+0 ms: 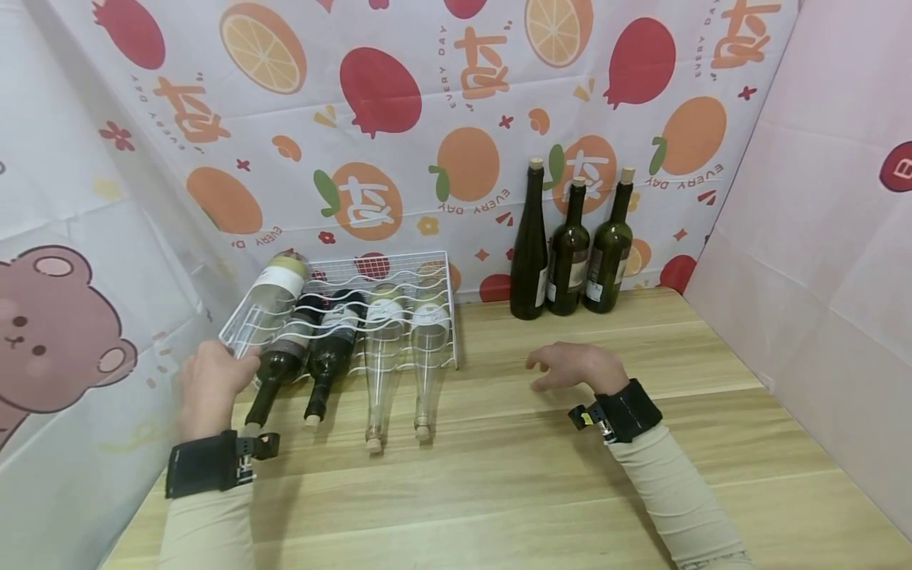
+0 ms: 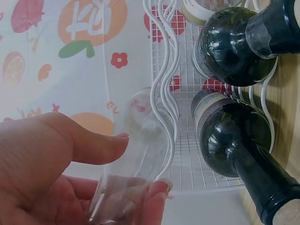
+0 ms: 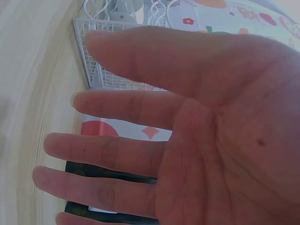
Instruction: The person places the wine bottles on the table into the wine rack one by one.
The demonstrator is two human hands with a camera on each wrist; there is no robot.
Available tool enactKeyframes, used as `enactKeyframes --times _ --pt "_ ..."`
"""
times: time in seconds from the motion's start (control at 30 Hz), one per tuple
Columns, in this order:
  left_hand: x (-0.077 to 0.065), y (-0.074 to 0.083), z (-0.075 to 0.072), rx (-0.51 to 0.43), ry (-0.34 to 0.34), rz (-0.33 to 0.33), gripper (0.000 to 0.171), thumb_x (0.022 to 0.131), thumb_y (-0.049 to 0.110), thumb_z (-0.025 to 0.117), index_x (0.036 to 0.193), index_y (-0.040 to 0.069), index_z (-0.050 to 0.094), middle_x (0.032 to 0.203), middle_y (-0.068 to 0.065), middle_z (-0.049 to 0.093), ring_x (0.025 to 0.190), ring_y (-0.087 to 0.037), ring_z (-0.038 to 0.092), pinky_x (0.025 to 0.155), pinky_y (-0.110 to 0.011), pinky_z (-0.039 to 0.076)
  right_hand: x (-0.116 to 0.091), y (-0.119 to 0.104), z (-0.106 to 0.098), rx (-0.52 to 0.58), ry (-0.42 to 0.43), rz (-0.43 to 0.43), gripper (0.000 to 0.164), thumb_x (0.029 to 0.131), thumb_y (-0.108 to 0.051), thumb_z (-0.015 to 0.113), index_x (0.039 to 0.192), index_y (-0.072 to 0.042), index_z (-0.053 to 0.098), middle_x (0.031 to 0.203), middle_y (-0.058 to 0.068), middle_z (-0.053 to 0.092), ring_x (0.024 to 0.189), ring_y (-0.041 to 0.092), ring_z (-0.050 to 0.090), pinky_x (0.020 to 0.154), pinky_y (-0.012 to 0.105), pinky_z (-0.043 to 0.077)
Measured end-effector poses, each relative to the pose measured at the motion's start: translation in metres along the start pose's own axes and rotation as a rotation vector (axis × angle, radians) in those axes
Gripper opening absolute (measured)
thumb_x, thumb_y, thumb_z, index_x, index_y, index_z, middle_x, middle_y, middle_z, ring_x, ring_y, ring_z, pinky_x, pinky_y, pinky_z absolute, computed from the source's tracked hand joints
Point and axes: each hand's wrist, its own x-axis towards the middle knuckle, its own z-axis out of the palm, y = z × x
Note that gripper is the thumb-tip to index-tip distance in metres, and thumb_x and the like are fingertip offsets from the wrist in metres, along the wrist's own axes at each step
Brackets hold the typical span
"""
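My left hand (image 1: 210, 388) is at the left end of a white wire bottle rack (image 1: 453, 336), gripping the neck end of a clear glass bottle (image 1: 274, 291). In the left wrist view, thumb and fingers wrap around this clear bottle (image 2: 140, 129), whose body lies tilted along the rack's wavy wires. Beside it in the rack lie two dark corked bottles (image 1: 331, 348) and two clear corked bottles (image 1: 430, 356), necks toward me. My right hand (image 1: 573, 364) hovers over the table with nothing in it, its fingers apart in the right wrist view.
Three dark green corked bottles (image 1: 568, 269) stand upright at the back right of the wooden table (image 1: 499, 491), near the fruit-print curtain (image 1: 442, 229). A pale curtain (image 1: 819, 237) closes off the right side, and one with a bear print (image 1: 57, 332) the left.
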Motion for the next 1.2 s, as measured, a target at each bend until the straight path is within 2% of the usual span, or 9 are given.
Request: enactKeyframes --times 0.13,0.27,0.47,0.63,0.7,0.9,1.2 --pt "-0.0009 0.0016 0.0007 0.005 0.024 0.018 0.046 0.093 0.035 0.065 0.09 -0.011 0.064 0.071 -0.022 0.061 0.066 -0.037 0.056 0.051 -0.036 0.036 -0.0001 -0.0001 -0.0003 0.002 -0.001 -0.003 0.046 0.101 -0.031 0.066 0.142 -0.01 0.059 0.141 0.02 0.063 0.125 0.032 0.062 0.105 0.052 0.05" --pt "-0.0026 0.002 0.0009 -0.001 0.015 0.027 0.043 0.094 0.034 0.064 0.086 -0.009 0.062 0.07 -0.021 0.06 0.065 -0.036 0.056 0.05 -0.036 0.036 -0.0003 -0.0004 -0.0004 0.01 -0.003 -0.003 0.046 0.101 -0.03 0.066 0.142 -0.01 0.059 0.141 0.02 0.062 0.126 0.033 0.062 0.106 0.052 0.049" --pt "-0.0052 0.0026 -0.0036 0.049 -0.087 0.045 0.047 0.102 0.038 0.05 0.082 -0.005 0.057 0.073 -0.022 0.057 0.067 -0.037 0.055 0.05 -0.037 0.037 -0.0001 0.0004 0.0009 0.018 -0.003 0.013 0.046 0.101 -0.031 0.066 0.142 -0.012 0.059 0.142 0.019 0.062 0.126 0.032 0.061 0.106 0.052 0.049" --pt "-0.0056 0.0035 -0.006 0.047 -0.167 0.03 0.051 0.105 0.038 0.041 0.082 -0.004 0.058 0.073 -0.021 0.062 0.065 -0.034 0.059 0.05 -0.037 0.041 0.0006 0.0011 0.0016 0.016 -0.002 0.014 0.046 0.101 -0.032 0.066 0.142 -0.012 0.059 0.142 0.019 0.062 0.126 0.031 0.062 0.105 0.052 0.049" --pt "-0.0055 0.0038 -0.0059 0.037 -0.166 0.026 0.051 0.105 0.039 0.042 0.082 -0.003 0.059 0.071 -0.02 0.063 0.064 -0.033 0.059 0.05 -0.037 0.041 0.0009 0.0012 0.0016 0.016 -0.002 0.01 0.046 0.101 -0.032 0.066 0.142 -0.012 0.059 0.141 0.019 0.062 0.126 0.032 0.062 0.105 0.052 0.049" --pt "-0.0043 0.0023 -0.0042 0.049 -0.126 0.04 0.049 0.104 0.037 0.047 0.088 -0.008 0.058 0.078 -0.026 0.059 0.071 -0.04 0.057 0.053 -0.037 0.04 0.0011 0.0012 0.0012 0.021 -0.011 0.003 0.046 0.101 -0.03 0.066 0.142 -0.01 0.059 0.142 0.02 0.062 0.125 0.032 0.063 0.105 0.052 0.049" --pt "-0.004 0.0024 -0.0029 0.047 -0.119 0.035 0.049 0.104 0.035 0.049 0.094 -0.012 0.058 0.084 -0.03 0.059 0.075 -0.043 0.057 0.056 -0.039 0.041 0.0014 0.0029 0.0016 0.025 -0.004 -0.001 0.046 0.101 -0.031 0.066 0.142 -0.011 0.059 0.142 0.02 0.062 0.126 0.033 0.063 0.106 0.053 0.049"
